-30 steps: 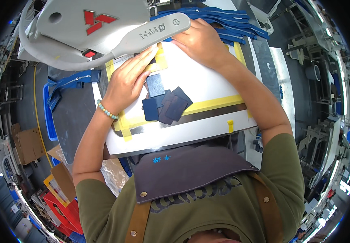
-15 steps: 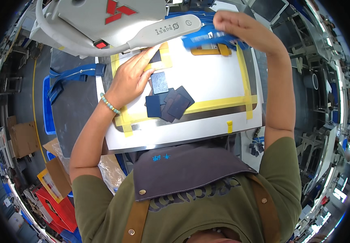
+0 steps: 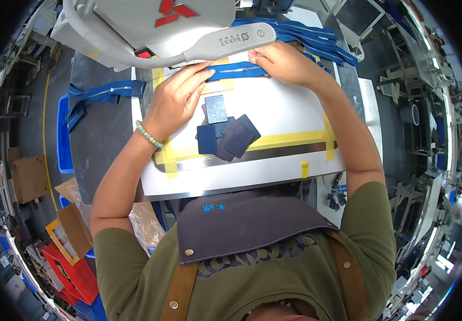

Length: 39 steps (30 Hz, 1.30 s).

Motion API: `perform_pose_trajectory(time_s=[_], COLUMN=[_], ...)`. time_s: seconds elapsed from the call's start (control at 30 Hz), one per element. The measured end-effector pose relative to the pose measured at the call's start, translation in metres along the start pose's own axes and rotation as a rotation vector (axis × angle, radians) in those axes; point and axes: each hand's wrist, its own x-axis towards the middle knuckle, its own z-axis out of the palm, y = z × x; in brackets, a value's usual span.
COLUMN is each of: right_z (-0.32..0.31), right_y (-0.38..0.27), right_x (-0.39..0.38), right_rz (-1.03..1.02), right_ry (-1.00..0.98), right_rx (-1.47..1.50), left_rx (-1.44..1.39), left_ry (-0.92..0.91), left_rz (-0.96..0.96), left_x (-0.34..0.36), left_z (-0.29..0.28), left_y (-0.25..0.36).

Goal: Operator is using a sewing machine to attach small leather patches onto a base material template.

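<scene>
A blue zipper strip (image 3: pixel 236 70) lies sideways over the white work plate (image 3: pixel 279 107), below the grey lamp-like paddle of the machine. My right hand (image 3: pixel 290 63) pinches it near its right end. At its left end, my left hand (image 3: pixel 176 99), with a beaded bracelet, rests with fingers stretched out, fingertips touching the strip and thumb apart. Just below my left thumb is a small light-blue square patch (image 3: pixel 216 109). Several dark blue fabric patches (image 3: pixel 240 140) overlap in a loose pile nearer to me.
More blue zipper strips (image 3: pixel 308 37) lie behind my right hand. Another bundle of zippers (image 3: pixel 108 92) hangs over the table's left side. The machine head (image 3: pixel 118 24) and its grey paddle (image 3: pixel 231 44) overhang the work area. Yellow tape (image 3: pixel 284 140) borders the plate. A blue bin (image 3: pixel 65 134) stands at left.
My right hand has come down and left from the pile of zippers, bringing one blue strip across to my left fingertips. My left hand has stayed nearly in place.
</scene>
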Motion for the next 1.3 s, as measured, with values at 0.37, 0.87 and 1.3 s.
perform_pose_trajectory(time_s=[0.37, 0.87, 1.3], right_z=[-0.03, -0.044, 0.027], right_y=[0.004, -0.018, -0.004], right_x=[-0.014, -0.037, -0.011], right_rz=[0.05, -0.321, -0.463], right_ry=[-0.093, 0.175, 0.271], right_rx=[0.057, -0.44, -0.02], left_rx=[0.204, 0.257, 0.219], left_ry=[-0.078, -0.072, -0.063], left_rz=[0.118, 0.139, 0.153], left_x=[-0.001, -0.005, -0.001], left_z=[-0.006, -0.004, -0.004], left_y=[0.0, -0.001, -0.002])
